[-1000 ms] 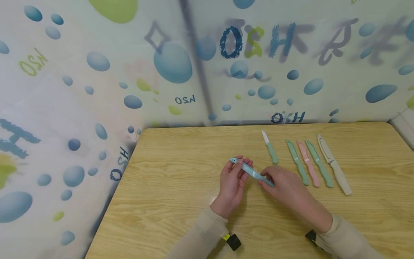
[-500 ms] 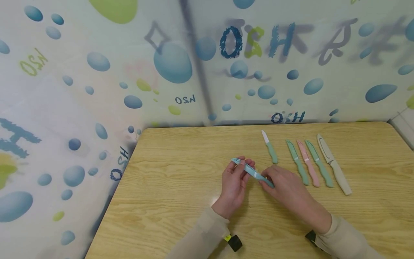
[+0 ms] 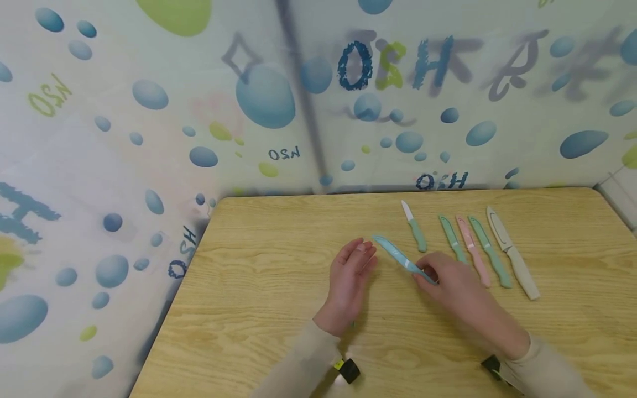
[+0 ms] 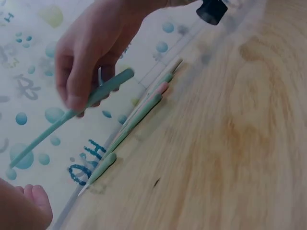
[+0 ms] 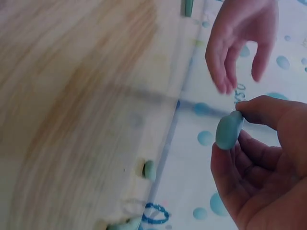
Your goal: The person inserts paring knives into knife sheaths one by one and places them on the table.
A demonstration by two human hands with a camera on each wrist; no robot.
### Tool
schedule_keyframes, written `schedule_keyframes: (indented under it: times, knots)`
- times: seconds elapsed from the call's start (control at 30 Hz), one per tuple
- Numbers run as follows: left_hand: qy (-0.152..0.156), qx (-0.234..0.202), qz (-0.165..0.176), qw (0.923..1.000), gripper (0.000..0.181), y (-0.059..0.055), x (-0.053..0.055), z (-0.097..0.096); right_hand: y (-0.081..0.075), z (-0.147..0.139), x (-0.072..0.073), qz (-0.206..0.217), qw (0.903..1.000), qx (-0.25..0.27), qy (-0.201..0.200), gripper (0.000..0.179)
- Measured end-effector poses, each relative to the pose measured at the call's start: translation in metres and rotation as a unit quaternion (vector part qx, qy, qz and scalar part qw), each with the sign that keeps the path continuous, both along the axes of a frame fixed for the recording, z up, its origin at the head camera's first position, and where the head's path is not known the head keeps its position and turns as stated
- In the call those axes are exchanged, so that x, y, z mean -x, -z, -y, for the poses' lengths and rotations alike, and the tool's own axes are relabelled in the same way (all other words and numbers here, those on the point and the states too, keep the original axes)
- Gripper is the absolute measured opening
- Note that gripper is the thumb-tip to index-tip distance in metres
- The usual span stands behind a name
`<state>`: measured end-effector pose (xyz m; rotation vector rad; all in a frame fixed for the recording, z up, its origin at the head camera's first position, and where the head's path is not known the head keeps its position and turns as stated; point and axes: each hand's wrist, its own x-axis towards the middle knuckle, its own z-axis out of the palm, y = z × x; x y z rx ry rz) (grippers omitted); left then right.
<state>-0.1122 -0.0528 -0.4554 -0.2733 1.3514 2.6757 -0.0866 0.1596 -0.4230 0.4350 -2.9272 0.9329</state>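
Observation:
My right hand (image 3: 455, 287) pinches a light-blue knife (image 3: 395, 253) by its handle, above the table. The knife's covered-looking blue blade points up and left. In the right wrist view, thumb and fingers grip the rounded handle end (image 5: 228, 130). Beside the blade tip, my left hand (image 3: 348, 282) is raised with relaxed, slightly bent fingers and holds nothing; a small gap separates it from the knife. The nearest knife on the table, a small one with a bare white blade and green handle (image 3: 419, 235), lies beyond the right hand.
Right of the white-bladed knife lie a green knife (image 3: 452, 229), a pink knife (image 3: 469, 237), another green knife (image 3: 490, 251) and a larger beige knife (image 3: 517, 268), in a row. The right hand partly covers the first green handle. A patterned wall sheet (image 3: 269, 97) borders the wooden table (image 3: 259, 265).
My left hand has let go of the blue knife's blade end and moved slightly left. My right hand has drawn the knife a little to the right.

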Motion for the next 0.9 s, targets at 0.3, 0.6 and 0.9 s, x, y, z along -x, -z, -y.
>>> schedule_keyframes:
  times: [0.3,0.6,0.9]
  knots:
    - [-0.040,0.007,0.014,0.9991,0.022,-0.008,0.009,0.027,-0.006,-0.028,0.008,0.019,0.9997,-0.012,0.011,0.016]
    - [-0.060,0.018,0.019,0.9979,0.022,-0.010,0.013,0.040,0.000,-0.047,0.021,0.032,0.9985,-0.037,0.024,0.022]
    - [-0.067,0.023,0.013,0.9974,0.017,-0.008,0.014,0.045,0.008,-0.054,0.036,0.048,0.9960,-0.063,0.040,0.027]
